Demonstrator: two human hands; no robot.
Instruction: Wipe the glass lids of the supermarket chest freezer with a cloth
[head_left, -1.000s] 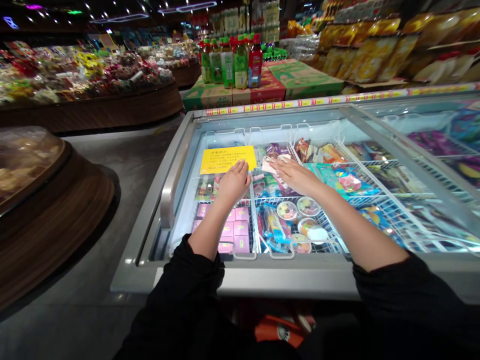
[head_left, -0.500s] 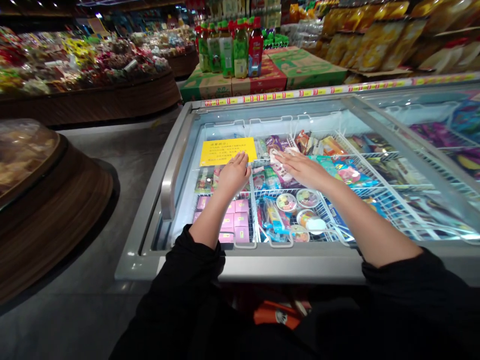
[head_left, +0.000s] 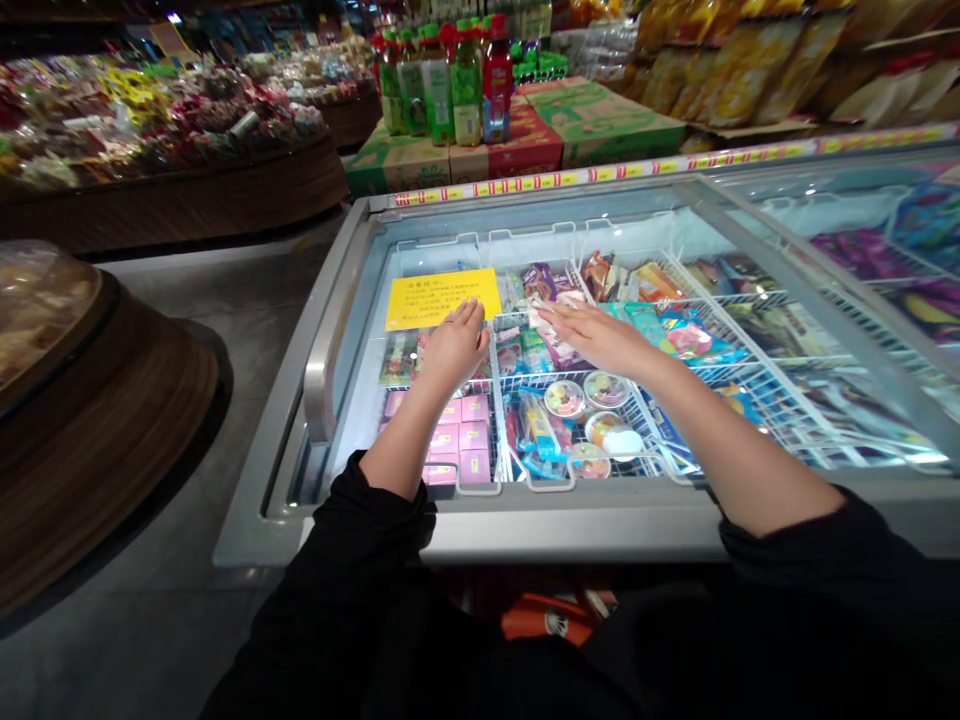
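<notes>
- Scenery has slid slightly up and left since a second ago; both hands keep nearly their places over the smooth glass lid (head_left: 630, 228).
- Right hand (head_left: 596, 338): grip flattened, fingers straight, over a thin, crumpled whitish cloth (head_left: 537, 316) on the glass.
- Left hand (head_left: 454, 348): grip loosely spread, overlapping the flat yellow sign (head_left: 424, 297).

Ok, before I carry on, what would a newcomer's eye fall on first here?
Probably the bright yellow sign in the left part of the lit freezer, with the left hand at its lower right edge. Next, the right hand, spread flat over a pale cloth near the middle of the view. Beyond the freezer, green and red bottles stand out on colourful cartons.
</notes>
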